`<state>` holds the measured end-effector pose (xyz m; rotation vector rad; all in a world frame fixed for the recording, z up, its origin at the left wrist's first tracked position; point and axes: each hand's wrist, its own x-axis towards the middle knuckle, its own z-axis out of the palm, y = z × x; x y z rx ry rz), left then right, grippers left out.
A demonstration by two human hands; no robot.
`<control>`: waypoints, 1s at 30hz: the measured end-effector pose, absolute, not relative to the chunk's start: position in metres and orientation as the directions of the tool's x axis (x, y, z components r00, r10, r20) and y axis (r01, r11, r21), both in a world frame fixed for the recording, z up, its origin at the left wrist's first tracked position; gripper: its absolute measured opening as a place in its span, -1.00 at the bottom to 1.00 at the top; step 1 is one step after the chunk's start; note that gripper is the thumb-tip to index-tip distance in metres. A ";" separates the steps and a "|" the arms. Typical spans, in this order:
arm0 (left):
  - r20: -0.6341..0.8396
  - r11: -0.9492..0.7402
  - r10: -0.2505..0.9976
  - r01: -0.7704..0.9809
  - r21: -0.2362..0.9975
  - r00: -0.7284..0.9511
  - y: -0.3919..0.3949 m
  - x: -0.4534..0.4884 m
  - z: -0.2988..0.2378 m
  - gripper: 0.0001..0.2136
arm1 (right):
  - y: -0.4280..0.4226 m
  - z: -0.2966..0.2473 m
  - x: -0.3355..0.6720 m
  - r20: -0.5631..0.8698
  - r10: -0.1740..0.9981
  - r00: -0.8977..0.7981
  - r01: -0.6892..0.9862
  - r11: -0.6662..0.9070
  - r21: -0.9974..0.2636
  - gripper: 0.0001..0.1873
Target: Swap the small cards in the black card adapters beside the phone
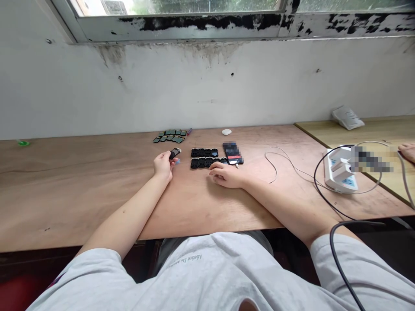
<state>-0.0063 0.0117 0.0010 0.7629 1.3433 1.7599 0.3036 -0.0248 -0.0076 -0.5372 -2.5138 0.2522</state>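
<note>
My left hand [163,166] is closed around a small black casing [175,153] with a pale rounded end, held a little above the table. A bit of light blue material [177,161] shows under its fingers; I cannot make out what it is. My right hand [227,174] rests low over the table, fingers loosely bent and apart, with nothing visible in them. Its fingertips are at the near side of the lower row of black casings [202,162]. Behind lies an upper row of black casings [204,152], with a bluish square at its right end.
Several green circuit boards [170,136] lie near the wall beside a purple tool [189,131]. A phone [232,153] with a cable is right of the casings, a white case [226,131] behind. Cords run to a white power strip [340,172]. Another person's hand [407,152] is far right.
</note>
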 end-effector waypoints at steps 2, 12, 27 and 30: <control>-0.036 -0.132 0.846 -0.274 0.953 -0.532 0.012 -0.008 0.002 -0.83 | -0.025 -0.007 0.304 0.484 0.419 -0.768 0.318 0.906 -0.280 -0.76; 0.065 -0.124 0.883 -0.096 0.988 -0.465 0.007 -0.002 -0.001 -0.71 | -0.022 -0.010 0.304 0.481 0.416 -0.772 0.325 0.908 -0.265 -0.73; 0.511 -0.354 0.859 0.674 0.648 -0.040 -0.013 0.005 0.000 -0.84 | -0.021 -0.009 0.303 0.485 0.401 -0.777 0.310 0.915 -0.259 -0.77; 0.501 -0.355 0.865 0.659 0.664 -0.039 -0.011 0.005 -0.001 -0.81 | -0.021 -0.009 0.303 0.491 0.394 -0.777 0.301 0.917 -0.260 -0.77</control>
